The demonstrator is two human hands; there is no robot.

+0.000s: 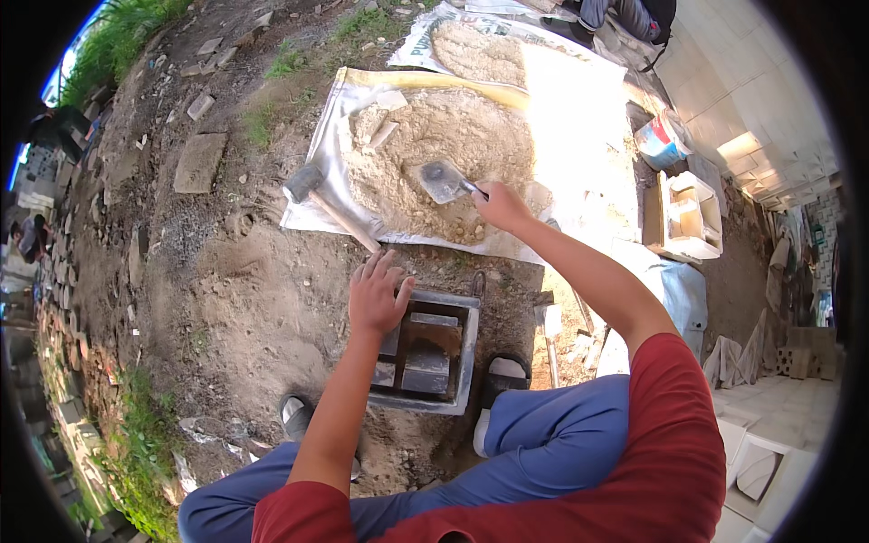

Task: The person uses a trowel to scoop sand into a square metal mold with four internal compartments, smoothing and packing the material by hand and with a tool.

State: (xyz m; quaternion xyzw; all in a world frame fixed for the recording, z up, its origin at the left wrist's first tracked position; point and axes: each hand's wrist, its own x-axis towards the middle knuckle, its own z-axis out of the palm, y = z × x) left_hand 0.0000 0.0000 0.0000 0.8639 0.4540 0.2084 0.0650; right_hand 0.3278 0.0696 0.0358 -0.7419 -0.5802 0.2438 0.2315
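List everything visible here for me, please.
Sheets: at least two, whitish, upper centre
Sand heaps: two, tan, on the sheets
Trowel: one, grey, over nearer heap
Mallet: one, grey head, nearer sheet's left corner
Mould: one, dark grey, lower centre
Bucket: one, multicoloured, right of sheets
Box: one, cream, nearer than bucket
Slab: one, brown, left of sheets
Grass: several patches, green, left
Other people: at least one, grey trousers, top right
Legs: two, blue trousers, lower edge
Left hand: one, bare, by mould's corner
Right hand: one, bare, holding trowel
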